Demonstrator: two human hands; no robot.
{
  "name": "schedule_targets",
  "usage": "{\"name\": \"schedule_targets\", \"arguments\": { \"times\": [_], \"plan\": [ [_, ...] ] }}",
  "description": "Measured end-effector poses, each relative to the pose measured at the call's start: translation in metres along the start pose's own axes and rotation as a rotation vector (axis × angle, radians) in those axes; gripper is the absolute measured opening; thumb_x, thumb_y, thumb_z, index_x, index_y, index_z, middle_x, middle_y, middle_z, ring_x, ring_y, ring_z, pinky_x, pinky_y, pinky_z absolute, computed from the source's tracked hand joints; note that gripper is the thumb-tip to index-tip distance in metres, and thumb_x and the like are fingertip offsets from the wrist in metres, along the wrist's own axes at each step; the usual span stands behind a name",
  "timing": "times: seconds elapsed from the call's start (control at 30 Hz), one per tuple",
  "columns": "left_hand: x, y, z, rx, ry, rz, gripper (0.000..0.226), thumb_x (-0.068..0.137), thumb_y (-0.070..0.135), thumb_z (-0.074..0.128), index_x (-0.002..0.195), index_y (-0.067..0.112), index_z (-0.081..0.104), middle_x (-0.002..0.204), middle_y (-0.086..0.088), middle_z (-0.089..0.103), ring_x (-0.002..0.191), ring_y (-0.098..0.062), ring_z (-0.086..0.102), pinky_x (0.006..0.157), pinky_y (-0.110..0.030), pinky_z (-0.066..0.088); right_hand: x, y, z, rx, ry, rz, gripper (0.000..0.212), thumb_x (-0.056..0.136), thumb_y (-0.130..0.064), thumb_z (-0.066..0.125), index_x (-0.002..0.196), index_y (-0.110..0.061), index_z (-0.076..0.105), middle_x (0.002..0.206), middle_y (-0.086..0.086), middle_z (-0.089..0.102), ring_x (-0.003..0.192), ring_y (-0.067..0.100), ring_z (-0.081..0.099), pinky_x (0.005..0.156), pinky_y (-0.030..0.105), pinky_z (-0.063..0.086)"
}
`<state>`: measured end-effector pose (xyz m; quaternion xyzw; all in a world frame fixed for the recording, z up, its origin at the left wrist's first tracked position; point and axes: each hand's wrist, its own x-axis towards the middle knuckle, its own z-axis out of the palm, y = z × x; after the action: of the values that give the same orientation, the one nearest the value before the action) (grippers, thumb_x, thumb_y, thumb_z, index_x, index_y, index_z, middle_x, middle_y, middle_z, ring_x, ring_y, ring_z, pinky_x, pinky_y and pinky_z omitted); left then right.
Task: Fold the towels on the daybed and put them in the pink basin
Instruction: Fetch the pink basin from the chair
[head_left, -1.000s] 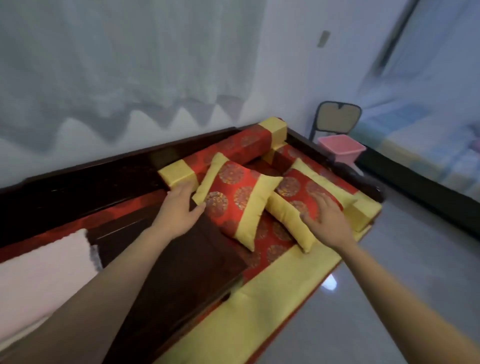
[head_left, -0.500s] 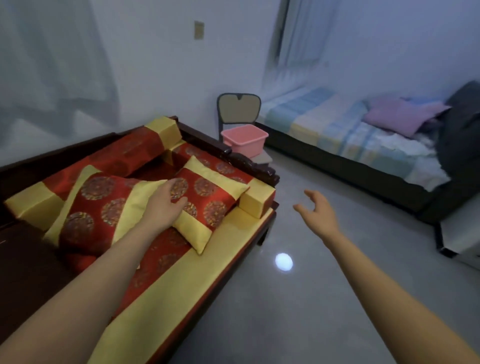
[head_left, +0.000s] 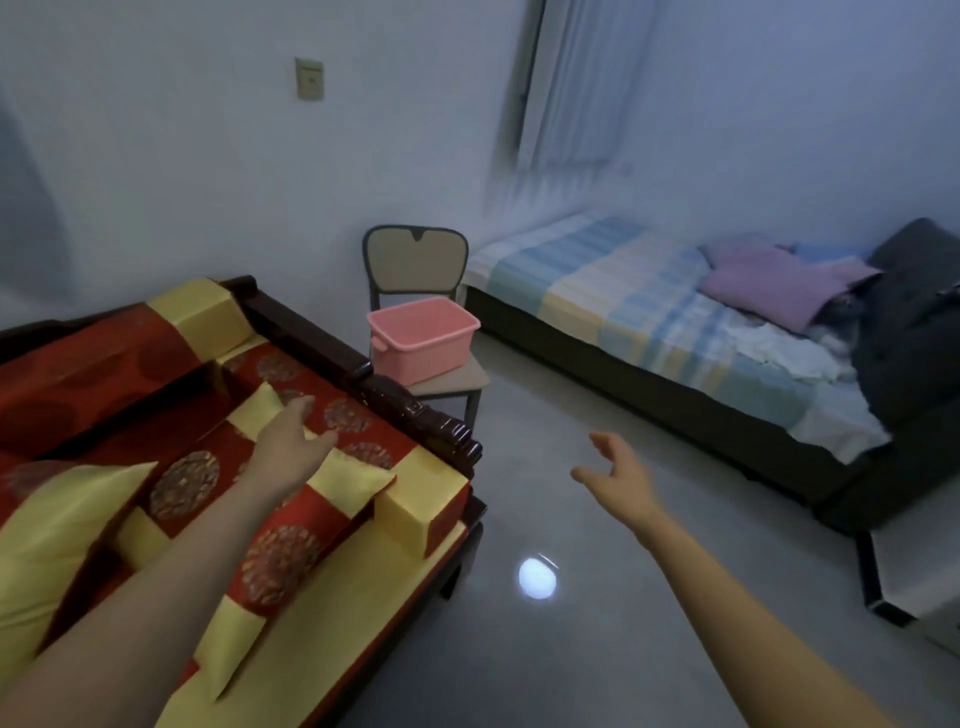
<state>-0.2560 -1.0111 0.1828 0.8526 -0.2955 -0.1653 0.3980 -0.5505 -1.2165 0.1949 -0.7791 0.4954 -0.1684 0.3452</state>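
While both hands — left hand (head_left: 288, 447), right hand (head_left: 618, 475) — spread empty fingers, one pink basin (head_left: 422, 338) waits.

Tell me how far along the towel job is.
Done: nothing shows; the pink basin on the chair shows no towel. In hand: nothing, left hand open over the daybed cushions, right hand open above the floor. Left: all folding and loading; no towel is in view.

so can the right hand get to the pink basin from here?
Probably yes: the right hand is open and empty over bare floor, and nothing stands between it and the pink basin on the chair.
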Motion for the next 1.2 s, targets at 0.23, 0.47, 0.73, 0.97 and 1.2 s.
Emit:
{"name": "schedule_targets", "arguments": {
  "times": [0.23, 0.47, 0.73, 0.97, 1.2],
  "plan": [
    [0.116, 0.083, 0.076, -0.05, 0.038, -0.074, 0.057, 0.09, 0.019, 0.058, 0.142, 0.009, 0.036, 0.146, -0.012, 0.044, 0.126, -0.029, 0.049, 0.081, -0.029, 0.047, 0.167, 0.028, -0.057, 0.029, -0.016, 0.026, 0.05, 0.088, -0.017, 0.062, 0.135, -0.013, 0.045, 0.141, 0.007, 0.047, 0.13, 0.022, 0.044, 0.103, 0.036, 0.037],
    [0.249, 0.123, 0.171, -0.146, 0.121, -0.223, 0.054, 0.088, 0.015, 0.061, 0.138, 0.008, 0.043, 0.137, -0.014, 0.053, 0.126, -0.028, 0.049, 0.1, -0.035, 0.039, 0.373, 0.064, -0.076, 0.025, -0.161, -0.011, 0.045, 0.088, -0.014, 0.062, 0.131, -0.013, 0.049, 0.139, 0.009, 0.049, 0.129, 0.023, 0.045, 0.102, 0.036, 0.037],
    [0.365, 0.144, 0.25, -0.204, 0.114, -0.408, 0.052, 0.088, 0.014, 0.061, 0.136, 0.007, 0.043, 0.131, -0.014, 0.056, 0.119, -0.028, 0.054, 0.1, -0.036, 0.041, 0.568, 0.021, -0.033, -0.024, -0.377, -0.114, 0.048, 0.088, -0.019, 0.062, 0.133, -0.016, 0.047, 0.138, 0.006, 0.049, 0.126, 0.021, 0.047, 0.102, 0.035, 0.038],
    [0.498, 0.118, 0.278, -0.241, 0.219, -0.522, 0.054, 0.086, 0.017, 0.064, 0.136, 0.007, 0.045, 0.128, -0.013, 0.056, 0.116, -0.027, 0.055, 0.098, -0.036, 0.042, 0.73, -0.016, 0.051, -0.025, -0.53, -0.16, 0.047, 0.085, -0.017, 0.064, 0.13, -0.017, 0.05, 0.136, 0.005, 0.05, 0.124, 0.019, 0.047, 0.102, 0.036, 0.038],
    [0.63, 0.069, 0.302, -0.346, 0.31, -0.67, 0.043, 0.086, 0.015, 0.063, 0.128, 0.009, 0.053, 0.12, -0.012, 0.063, 0.105, -0.022, 0.057, 0.089, -0.029, 0.041, 0.879, -0.047, 0.139, -0.106, -0.614, -0.178, 0.047, 0.086, -0.019, 0.062, 0.13, -0.013, 0.049, 0.138, 0.008, 0.05, 0.125, 0.023, 0.049, 0.103, 0.039, 0.039]
  ]
}}
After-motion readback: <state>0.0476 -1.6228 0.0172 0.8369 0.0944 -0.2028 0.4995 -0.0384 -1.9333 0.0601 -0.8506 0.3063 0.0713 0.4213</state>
